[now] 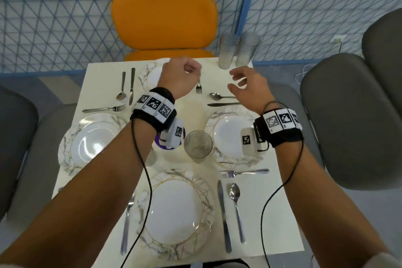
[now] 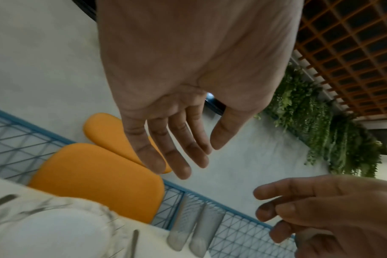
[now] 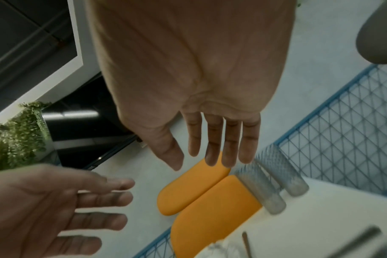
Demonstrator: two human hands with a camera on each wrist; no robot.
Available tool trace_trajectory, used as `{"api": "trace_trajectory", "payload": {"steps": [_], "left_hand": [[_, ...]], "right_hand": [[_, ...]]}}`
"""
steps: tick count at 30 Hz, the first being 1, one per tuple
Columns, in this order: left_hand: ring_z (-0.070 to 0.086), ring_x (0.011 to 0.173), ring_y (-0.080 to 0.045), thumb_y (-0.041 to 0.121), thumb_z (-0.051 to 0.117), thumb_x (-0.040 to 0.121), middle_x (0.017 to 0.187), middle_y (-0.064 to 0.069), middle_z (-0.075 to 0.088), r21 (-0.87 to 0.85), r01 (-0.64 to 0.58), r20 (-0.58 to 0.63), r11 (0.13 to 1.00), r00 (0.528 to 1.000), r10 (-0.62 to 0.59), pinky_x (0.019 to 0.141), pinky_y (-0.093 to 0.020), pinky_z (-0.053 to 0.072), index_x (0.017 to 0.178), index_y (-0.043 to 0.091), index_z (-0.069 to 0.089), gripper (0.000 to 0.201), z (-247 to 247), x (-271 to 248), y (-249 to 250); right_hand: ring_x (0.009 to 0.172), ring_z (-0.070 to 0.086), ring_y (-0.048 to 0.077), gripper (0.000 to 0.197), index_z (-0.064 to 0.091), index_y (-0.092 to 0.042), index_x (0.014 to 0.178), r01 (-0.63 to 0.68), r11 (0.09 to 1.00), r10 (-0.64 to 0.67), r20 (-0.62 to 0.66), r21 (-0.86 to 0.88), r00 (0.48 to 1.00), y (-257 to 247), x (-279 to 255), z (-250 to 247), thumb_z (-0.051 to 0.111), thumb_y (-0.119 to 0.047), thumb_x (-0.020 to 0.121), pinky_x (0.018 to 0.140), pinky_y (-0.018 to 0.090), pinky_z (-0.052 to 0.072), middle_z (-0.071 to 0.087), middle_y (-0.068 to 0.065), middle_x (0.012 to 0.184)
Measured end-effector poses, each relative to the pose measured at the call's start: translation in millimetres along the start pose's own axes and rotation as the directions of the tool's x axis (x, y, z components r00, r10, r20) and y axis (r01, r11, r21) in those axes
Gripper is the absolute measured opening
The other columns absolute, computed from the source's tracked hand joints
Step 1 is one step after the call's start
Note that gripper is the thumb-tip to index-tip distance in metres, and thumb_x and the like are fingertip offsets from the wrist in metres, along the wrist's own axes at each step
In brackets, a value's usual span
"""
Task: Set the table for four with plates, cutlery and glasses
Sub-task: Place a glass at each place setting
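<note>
Nearest the camera, a plate sat at the near edge of the table, with a knife and spoon on its right and other cutlery on its left. Three more plates lay by the left, right and far edges, each with cutlery beside it. One glass stood near the middle of the table; two more glasses stood touching each other at the far right corner, close to the edge.

Both hands hovered over the far side, holding nothing. On the left hand the fingers lay straight and relaxed in the wrist view; the right hand was spread loosely, near the pair.

Judging from this, the glasses were the step in hand. Because the pair touched, gripping one could knock the other, and so near the corner it might tip off the table. A reaching forearm could also catch the middle glass or nudge the far fork out of place.
</note>
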State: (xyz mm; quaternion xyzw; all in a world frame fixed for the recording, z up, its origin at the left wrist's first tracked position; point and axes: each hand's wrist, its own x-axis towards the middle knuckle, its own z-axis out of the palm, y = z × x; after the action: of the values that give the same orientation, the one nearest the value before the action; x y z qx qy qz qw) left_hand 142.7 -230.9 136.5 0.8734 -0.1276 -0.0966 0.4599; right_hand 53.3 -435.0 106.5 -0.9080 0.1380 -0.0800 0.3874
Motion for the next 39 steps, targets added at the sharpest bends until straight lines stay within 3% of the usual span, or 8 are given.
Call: {"api": "trace_trajectory", "payload": {"steps": [6,12,17,21,25,28,33,39], "left_hand": [[0.066,0.096,-0.014,0.023,0.062,0.097,0.101,0.005,0.072,0.094,-0.006,0.032,0.996,0.999,0.003,0.08,-0.025,0.054,0.105,0.019,0.071,0.013,59.2,90.9,42.3],[0.065,0.101,-0.018,0.021,0.063,0.094,0.102,0.005,0.067,0.169,0.062,0.063,0.984,0.995,-0.073,0.084,-0.029,0.051,0.105,0.023,0.066,0.011,108.6,164.8,42.2],[0.061,0.118,-0.024,0.021,0.071,0.092,0.128,-0.005,0.064,0.202,0.078,0.056,0.976,0.994,-0.091,0.101,-0.038,0.052,0.129,0.014,0.062,0.038,139.9,205.4,32.3],[0.05,0.131,-0.029,0.032,0.078,0.085,0.142,-0.01,0.05,0.293,0.053,0.064,0.955,0.995,-0.075,0.108,-0.039,0.044,0.142,0.019,0.052,0.065,162.1,234.1,21.0],[0.03,0.149,-0.038,0.043,0.086,0.076,0.164,-0.013,0.029,0.39,0.032,0.105,0.92,0.991,-0.079,0.118,-0.052,0.035,0.161,0.02,0.023,0.108,180.8,260.3,16.0],[0.023,0.154,-0.037,0.044,0.088,0.076,0.17,-0.011,0.017,0.447,0.023,0.142,0.894,0.985,-0.097,0.121,-0.052,0.032,0.165,0.019,0.009,0.121,193.5,271.2,13.6],[0.04,0.145,-0.035,0.036,0.084,0.083,0.16,-0.012,0.036,0.415,0.003,0.07,0.91,0.997,-0.035,0.118,-0.043,0.037,0.161,0.01,0.026,0.1,200.8,267.7,11.0],[0.048,0.135,-0.032,0.042,0.087,0.078,0.148,-0.011,0.047,0.34,0.001,-0.022,0.94,1.0,0.007,0.108,-0.038,0.04,0.149,0.011,0.042,0.09,189.8,249.6,10.3]], "right_hand": [[0.094,0.056,0.016,0.032,0.065,-0.016,0.119,-0.003,0.993,0.005,0.014,-0.119,1.0,56.9,102.7,-30.2,0.07,-0.02,0.088,0.088,0.027,0.048,0.064,0.006,0.114],[0.122,0.048,0.032,0.05,0.057,-0.015,0.131,-0.025,0.957,0.039,0.042,-0.287,0.998,107.1,194.5,-35.8,0.07,-0.024,0.083,0.104,0.04,0.039,0.054,0.011,0.13],[0.133,0.036,0.038,0.075,0.043,-0.018,0.145,-0.025,0.927,0.034,0.016,-0.374,0.999,132.6,249.4,-27.5,0.073,-0.032,0.077,0.107,0.047,0.034,0.044,0.012,0.143],[0.142,0.027,0.038,0.099,0.028,-0.022,0.155,0.004,0.909,0.02,0.052,-0.416,0.998,145.8,274.2,-18.8,0.078,-0.044,0.071,0.112,0.058,0.03,0.033,0.008,0.156],[0.147,0.02,0.038,0.105,0.019,-0.023,0.158,0.029,0.9,0.028,0.123,-0.434,0.992,156.0,290.6,-10.4,0.077,-0.048,0.074,0.115,0.06,0.026,0.023,0.006,0.163],[0.145,0.023,0.038,0.104,0.018,-0.021,0.158,0.025,0.901,0.04,0.139,-0.434,0.989,161.8,295.1,-5.8,0.078,-0.043,0.076,0.115,0.058,0.027,0.025,0.004,0.162],[0.132,0.037,0.041,0.099,0.026,-0.012,0.155,0.018,0.923,0.034,0.129,-0.384,0.991,164.2,294.1,-3.1,0.081,-0.032,0.075,0.11,0.047,0.035,0.036,0.011,0.153],[0.132,0.042,0.039,0.096,0.031,-0.004,0.151,-0.034,0.948,0.051,0.047,-0.316,0.998,163.2,275.0,-5.9,0.08,-0.035,0.075,0.112,0.044,0.029,0.041,0.016,0.147]]}}
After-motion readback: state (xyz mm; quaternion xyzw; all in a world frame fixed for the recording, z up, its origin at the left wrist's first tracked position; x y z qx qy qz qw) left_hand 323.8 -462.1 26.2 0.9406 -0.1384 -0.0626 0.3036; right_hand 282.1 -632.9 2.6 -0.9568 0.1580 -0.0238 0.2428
